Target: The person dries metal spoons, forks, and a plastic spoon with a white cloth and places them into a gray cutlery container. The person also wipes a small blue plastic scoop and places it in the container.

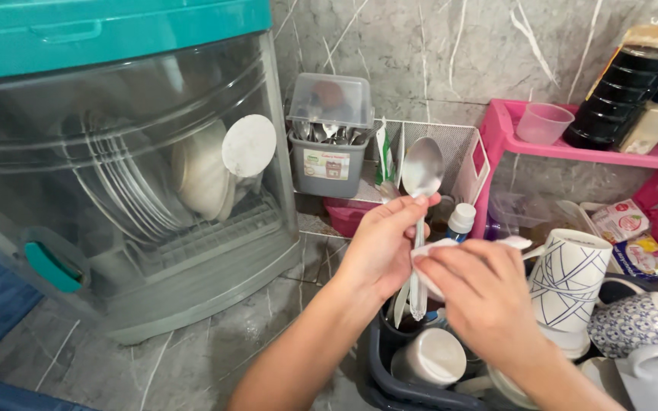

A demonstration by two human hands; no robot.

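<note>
My left hand (378, 247) grips a metal spoon (421, 171) upright, fingers clamped on its handle. My right hand (481, 293) presses a white cloth (429, 251) around the handle.

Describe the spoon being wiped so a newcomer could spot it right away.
Start at the big teal-lidded dish cabinet; go right to the two hands above the dark basket. The metal spoon stands upright in the left hand, the right hand rubbing its handle with a white cloth. The other cutlery sits in the grey caddy.
</note>
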